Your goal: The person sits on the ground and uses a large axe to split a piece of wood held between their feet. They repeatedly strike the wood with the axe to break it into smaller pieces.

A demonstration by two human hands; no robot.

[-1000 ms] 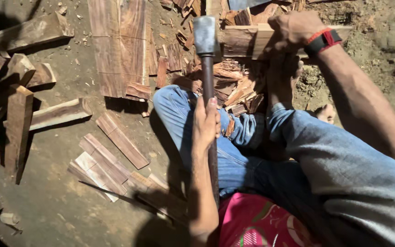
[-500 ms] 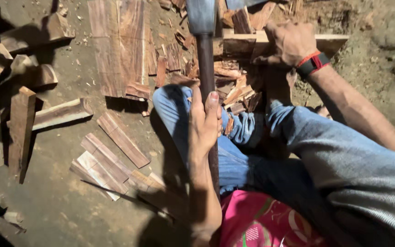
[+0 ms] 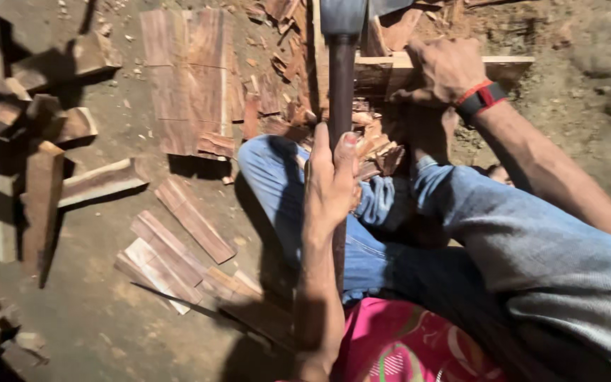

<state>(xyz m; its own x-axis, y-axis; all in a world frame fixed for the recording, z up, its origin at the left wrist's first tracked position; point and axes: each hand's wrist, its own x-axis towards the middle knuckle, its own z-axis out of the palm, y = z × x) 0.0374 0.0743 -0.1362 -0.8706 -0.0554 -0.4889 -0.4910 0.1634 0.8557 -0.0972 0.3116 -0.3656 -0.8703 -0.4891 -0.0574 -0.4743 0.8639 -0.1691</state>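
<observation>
Head view: bare dirt floor [image 3: 107, 332] strewn with wood offcuts [image 3: 185, 78] — left hand [image 3: 330, 187] clamped on the axe handle [image 3: 341, 85]; right hand [image 3: 447, 71] closed over the wood block [image 3: 510, 65] beyond bent, jeans-clad knees [image 3: 461, 205].

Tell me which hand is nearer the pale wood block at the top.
Right. The right hand rests on the pale wood block, fingers over its near edge. The left hand is farther back, gripping the tool handle above the knee.
</observation>
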